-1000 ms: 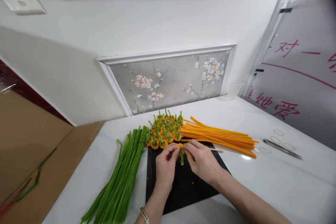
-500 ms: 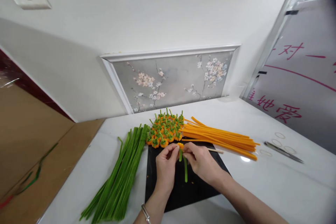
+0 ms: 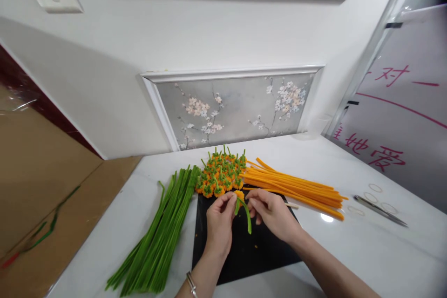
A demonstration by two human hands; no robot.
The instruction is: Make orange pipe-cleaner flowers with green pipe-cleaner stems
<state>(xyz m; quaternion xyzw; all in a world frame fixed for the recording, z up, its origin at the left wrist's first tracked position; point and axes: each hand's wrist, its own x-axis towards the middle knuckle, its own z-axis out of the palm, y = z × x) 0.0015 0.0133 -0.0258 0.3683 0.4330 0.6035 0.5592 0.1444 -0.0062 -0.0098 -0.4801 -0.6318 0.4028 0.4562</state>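
My left hand (image 3: 220, 223) pinches a small orange pipe-cleaner pumpkin (image 3: 240, 195) between thumb and fingertips, above a black mat (image 3: 244, 260). Two green pipe-cleaner ends (image 3: 249, 221) hang from the piece, one longer and curving down to the right. Close by on the right is my right hand (image 3: 270, 212), its fingers loosely bent and apart, with the fingertips just beside the orange piece. Nothing shows in that hand's grip. A pale stick (image 3: 292, 206) pokes out from behind it. Beyond the hands sits a cluster of similar orange pumpkins with green stems (image 3: 223, 170).
Green pipe cleaners (image 3: 164, 237) lie in a bundle on the left. Orange pipe cleaners (image 3: 296, 184) lie to the right, with tweezers (image 3: 380, 210) and several clear rings (image 3: 375, 188) farther along the white table (image 3: 352, 251). A cardboard box (image 3: 70, 223) borders the left side.
My right fingers have come away from the pumpkin and loosened. The longer green end has swung up and now curves, while my left hand keeps its pinch. The view has shifted slightly.
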